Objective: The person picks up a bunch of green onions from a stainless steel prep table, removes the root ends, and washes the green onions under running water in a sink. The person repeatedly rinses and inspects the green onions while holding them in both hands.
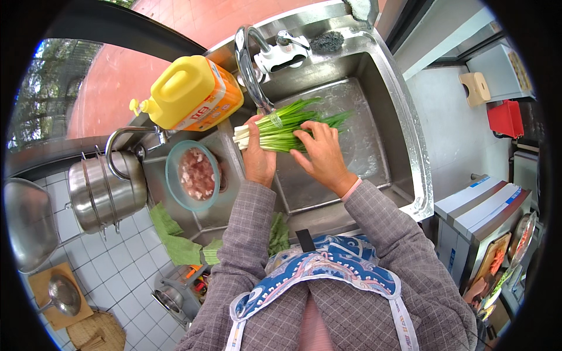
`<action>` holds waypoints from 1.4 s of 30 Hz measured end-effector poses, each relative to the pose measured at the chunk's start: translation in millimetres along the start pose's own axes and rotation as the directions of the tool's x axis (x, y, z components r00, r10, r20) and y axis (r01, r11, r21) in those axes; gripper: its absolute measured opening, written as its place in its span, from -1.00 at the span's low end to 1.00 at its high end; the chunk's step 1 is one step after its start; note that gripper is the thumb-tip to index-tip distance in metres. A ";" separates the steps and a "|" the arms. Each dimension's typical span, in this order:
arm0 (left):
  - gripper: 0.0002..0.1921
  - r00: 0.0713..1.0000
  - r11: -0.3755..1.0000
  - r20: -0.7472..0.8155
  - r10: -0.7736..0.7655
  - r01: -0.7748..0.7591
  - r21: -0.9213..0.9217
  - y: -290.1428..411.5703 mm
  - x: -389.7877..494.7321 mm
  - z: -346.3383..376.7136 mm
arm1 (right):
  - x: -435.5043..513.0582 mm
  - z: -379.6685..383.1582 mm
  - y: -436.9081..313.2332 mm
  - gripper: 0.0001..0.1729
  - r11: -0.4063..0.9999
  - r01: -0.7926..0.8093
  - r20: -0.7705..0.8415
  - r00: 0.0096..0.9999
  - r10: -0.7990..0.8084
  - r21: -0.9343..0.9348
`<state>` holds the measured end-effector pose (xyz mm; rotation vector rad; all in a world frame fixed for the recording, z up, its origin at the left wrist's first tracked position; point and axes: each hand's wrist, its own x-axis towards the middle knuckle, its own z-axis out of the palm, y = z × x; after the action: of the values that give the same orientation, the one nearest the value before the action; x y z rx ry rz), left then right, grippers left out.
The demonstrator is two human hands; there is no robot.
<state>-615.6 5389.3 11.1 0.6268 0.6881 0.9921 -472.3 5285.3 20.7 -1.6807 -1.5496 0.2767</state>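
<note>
My left hand (260, 158) grips a bunch of green onions (287, 127) near its white ends, the thumb lying across the stalks. Water from the curved chrome faucet (250, 66) falls on the bunch. My right hand (322, 151) touches the green leaves with bent, spread fingers; whether it pinches any leaf is hard to tell. The bunch lies above the right basin of the steel sink (333, 171), whose bottom is wet. In the left basin stands a translucent bowl (193, 175) with pinkish raw meat in water.
A yellow detergent jug (189, 94) stands behind the left basin. A second faucet (116, 149) and a steel pot (107, 191) are at the left. Green cloths (175, 241) lie along the front edge. A dark scouring pad (327, 41) rests on the back rim.
</note>
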 end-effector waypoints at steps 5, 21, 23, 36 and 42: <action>-0.57 0.989 0.999 -0.147 0.000 -0.007 -0.048 -5.9 3.3 -1.6 | -12.0 6.8 -9.4 -0.62 1.000 -0.001 0.130 0.991 0.000 0.007; -0.49 0.998 0.999 0.063 -0.017 0.015 0.028 -3.1 9.1 14.1 | 25.4 35.6 2.1 -0.71 0.927 -0.276 0.077 0.961 0.265 0.253; -0.52 0.999 0.999 0.029 -0.016 0.015 0.033 -1.1 8.4 14.6 | 24.2 38.1 6.1 -0.78 0.852 -0.335 0.078 0.940 0.332 0.403; -0.57 1.000 0.998 0.018 -0.015 0.014 0.060 -8.5 10.8 7.9 | 23.3 40.7 11.7 -0.95 0.754 -0.365 0.088 0.920 0.381 0.546; -0.60 0.995 0.996 -0.065 -0.076 0.079 0.044 -8.5 11.4 -13.6 | 24.0 -22.8 22.8 -0.77 0.742 -0.499 0.132 0.857 0.498 0.447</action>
<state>-617.2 5398.2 -6.4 0.6073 0.7878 0.9295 -435.6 5299.7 28.4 -1.6576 -0.8911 0.8668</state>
